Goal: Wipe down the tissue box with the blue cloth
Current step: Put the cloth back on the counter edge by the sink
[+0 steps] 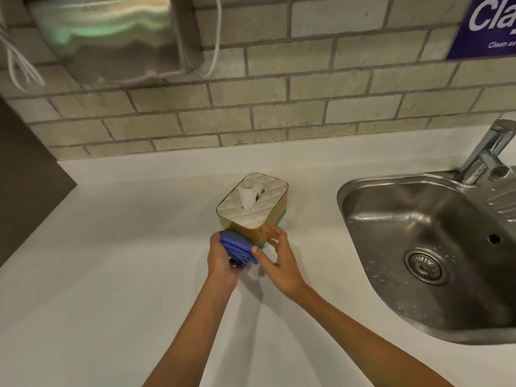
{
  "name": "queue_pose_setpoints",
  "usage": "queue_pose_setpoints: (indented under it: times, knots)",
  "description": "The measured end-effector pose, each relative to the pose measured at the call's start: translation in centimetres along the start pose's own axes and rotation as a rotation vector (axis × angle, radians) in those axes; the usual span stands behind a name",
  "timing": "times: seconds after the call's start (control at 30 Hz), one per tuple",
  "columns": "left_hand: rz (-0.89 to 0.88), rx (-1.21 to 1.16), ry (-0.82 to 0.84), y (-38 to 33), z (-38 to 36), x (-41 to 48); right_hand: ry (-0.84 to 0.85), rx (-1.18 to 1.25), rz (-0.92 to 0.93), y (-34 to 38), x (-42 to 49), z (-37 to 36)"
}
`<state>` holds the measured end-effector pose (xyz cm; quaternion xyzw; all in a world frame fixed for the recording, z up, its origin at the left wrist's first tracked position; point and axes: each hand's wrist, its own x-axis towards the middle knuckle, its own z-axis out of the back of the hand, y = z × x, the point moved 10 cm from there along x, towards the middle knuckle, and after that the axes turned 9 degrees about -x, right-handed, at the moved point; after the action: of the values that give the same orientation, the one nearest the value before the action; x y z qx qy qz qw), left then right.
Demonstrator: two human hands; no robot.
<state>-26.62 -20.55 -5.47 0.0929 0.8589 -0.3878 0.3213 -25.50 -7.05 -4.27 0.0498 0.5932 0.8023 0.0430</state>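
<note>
The tissue box (252, 203) stands upright on the white counter, with a quilted cream lid, yellow-green sides and a white tissue sticking out of the top. My left hand (220, 256) is shut on the bunched blue cloth (237, 248), which presses against the box's near face. My right hand (277, 256) is just right of the cloth by the box's near right corner. Its fingers are spread and its thumb touches the cloth's edge.
A steel sink (430, 252) with a chrome faucet (488, 152) lies to the right. The brick wall (279, 107) runs behind the counter (111, 275), with a metal dispenser (111, 37) and white cords at upper left and a purple sign (485, 26) at upper right.
</note>
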Motion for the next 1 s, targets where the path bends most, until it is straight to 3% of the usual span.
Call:
queue_pose_setpoints:
  times: [0.23, 0.53, 0.77, 1.0]
  knots:
    - [0.016, 0.2, 0.197, 2.7, -1.6, -3.8, 0.065, -0.184, 0.052, 1.8, -1.9, 2.0]
    - [-0.316, 0.669, 0.249, 2.4, -6.8, -7.9, -0.031, 0.126, -0.116, 0.6, -3.7, 9.0]
    - [0.02, 0.495, 0.287, 7.5, -7.0, -8.3, -0.085, 0.263, -0.325, -2.4, -6.4, 18.4]
    - [0.054, 0.686, 0.358, 15.5, -7.7, -10.1, -0.007, 0.084, -0.485, -5.8, -10.8, 26.7]
